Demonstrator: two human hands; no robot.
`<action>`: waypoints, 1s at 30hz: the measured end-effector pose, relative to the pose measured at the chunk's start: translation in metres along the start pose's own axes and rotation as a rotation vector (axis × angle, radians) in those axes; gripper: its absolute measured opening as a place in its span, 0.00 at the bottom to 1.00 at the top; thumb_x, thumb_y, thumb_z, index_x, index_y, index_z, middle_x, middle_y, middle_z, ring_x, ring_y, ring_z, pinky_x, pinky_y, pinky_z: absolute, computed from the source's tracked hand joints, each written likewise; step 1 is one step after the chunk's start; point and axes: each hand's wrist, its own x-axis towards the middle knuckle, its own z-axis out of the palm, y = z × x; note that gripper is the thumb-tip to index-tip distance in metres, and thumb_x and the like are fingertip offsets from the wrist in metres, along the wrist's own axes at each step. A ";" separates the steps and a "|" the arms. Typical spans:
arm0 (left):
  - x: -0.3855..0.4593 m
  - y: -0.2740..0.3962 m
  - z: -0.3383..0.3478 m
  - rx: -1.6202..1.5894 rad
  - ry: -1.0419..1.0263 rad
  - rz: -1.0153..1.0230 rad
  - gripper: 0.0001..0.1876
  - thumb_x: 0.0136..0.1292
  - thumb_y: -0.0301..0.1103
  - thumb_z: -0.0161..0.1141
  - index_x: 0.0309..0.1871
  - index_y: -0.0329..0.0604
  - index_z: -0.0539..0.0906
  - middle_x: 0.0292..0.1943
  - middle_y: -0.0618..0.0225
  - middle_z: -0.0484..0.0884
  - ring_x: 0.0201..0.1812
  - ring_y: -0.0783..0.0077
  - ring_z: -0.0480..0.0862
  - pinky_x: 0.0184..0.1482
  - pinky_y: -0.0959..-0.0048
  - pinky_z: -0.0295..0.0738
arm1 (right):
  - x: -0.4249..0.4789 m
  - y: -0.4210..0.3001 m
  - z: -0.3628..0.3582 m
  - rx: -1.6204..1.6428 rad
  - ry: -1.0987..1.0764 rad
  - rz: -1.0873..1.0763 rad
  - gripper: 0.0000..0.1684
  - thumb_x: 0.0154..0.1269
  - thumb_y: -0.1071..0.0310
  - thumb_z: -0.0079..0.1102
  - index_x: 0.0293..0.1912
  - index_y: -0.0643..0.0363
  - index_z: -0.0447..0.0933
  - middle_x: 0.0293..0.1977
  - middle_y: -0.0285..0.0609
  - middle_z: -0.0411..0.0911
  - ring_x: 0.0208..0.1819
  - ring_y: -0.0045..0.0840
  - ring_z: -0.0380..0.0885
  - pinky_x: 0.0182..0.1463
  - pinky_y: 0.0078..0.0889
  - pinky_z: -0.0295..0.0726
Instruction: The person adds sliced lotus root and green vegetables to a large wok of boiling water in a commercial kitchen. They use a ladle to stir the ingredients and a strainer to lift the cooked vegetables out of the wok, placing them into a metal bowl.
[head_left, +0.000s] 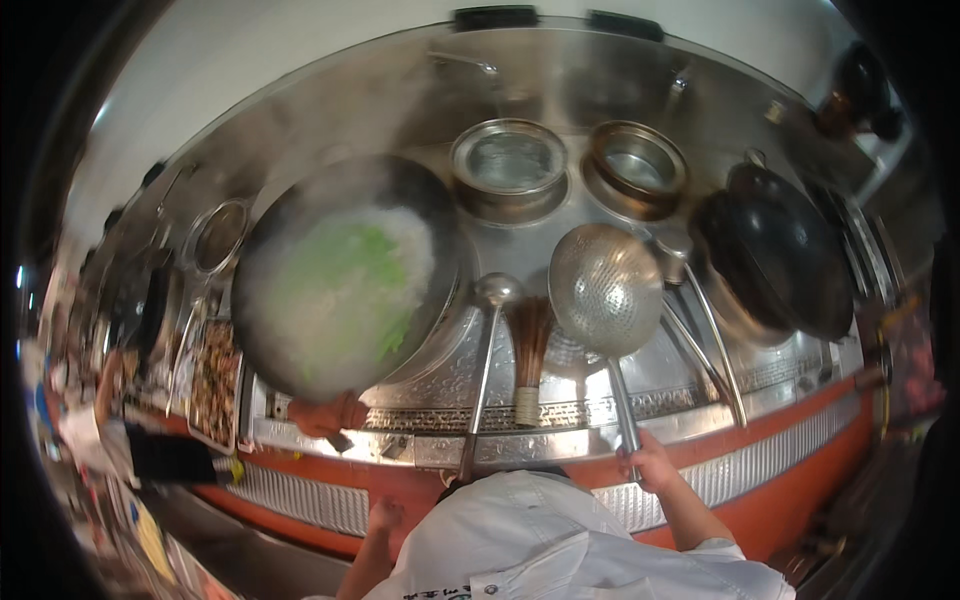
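Note:
My right hand (649, 463) grips the metal handle of a large perforated strainer (606, 291), whose bowl is over the steel range top. My left hand (386, 516) hangs low by the range's front edge, away from the wok; its fingers look curled, and no tool shows in it. Steam rises from a big black wok (259, 300) at the left, which holds bright green leafy vegetables (367, 255) in pale liquid. A reddish cloth (326, 414) is at the wok's near edge. Between wok and strainer lie a steel ladle (498, 289) and a bamboo wok brush (529, 337).
Two round metal pots (510, 161) (639, 161) stand at the back under faucets. Black woks (787, 247) are stacked at the right, beside further long-handled ladles (716, 337). At the left are a tray of chopped food (216, 382) and another person (94, 442).

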 end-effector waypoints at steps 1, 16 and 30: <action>0.008 -0.013 0.015 -0.034 -0.037 -0.006 0.18 0.52 0.42 0.61 0.47 0.48 0.84 0.39 0.53 0.85 0.46 0.52 0.84 0.50 0.59 0.77 | 0.024 -0.012 -0.002 -0.108 0.034 -0.100 0.25 0.46 0.82 0.53 0.47 0.61 0.65 0.28 0.42 0.71 0.21 0.27 0.74 0.24 0.27 0.74; -0.184 0.010 0.102 -0.507 0.240 -0.481 0.17 0.54 0.40 0.59 0.44 0.42 0.84 0.43 0.54 0.85 0.49 0.52 0.83 0.52 0.61 0.76 | 0.405 -0.273 0.162 -0.550 0.199 -0.170 0.07 0.50 0.78 0.49 0.34 0.66 0.68 0.23 0.44 0.68 0.19 0.29 0.69 0.18 0.34 0.65; -0.114 0.029 0.048 -0.576 0.344 -0.315 0.17 0.55 0.36 0.58 0.47 0.41 0.83 0.45 0.54 0.84 0.49 0.55 0.83 0.53 0.64 0.76 | 0.384 -0.291 0.095 -0.926 0.456 -0.504 0.27 0.54 0.75 0.51 0.56 0.62 0.63 0.36 0.53 0.77 0.32 0.40 0.79 0.36 0.44 0.78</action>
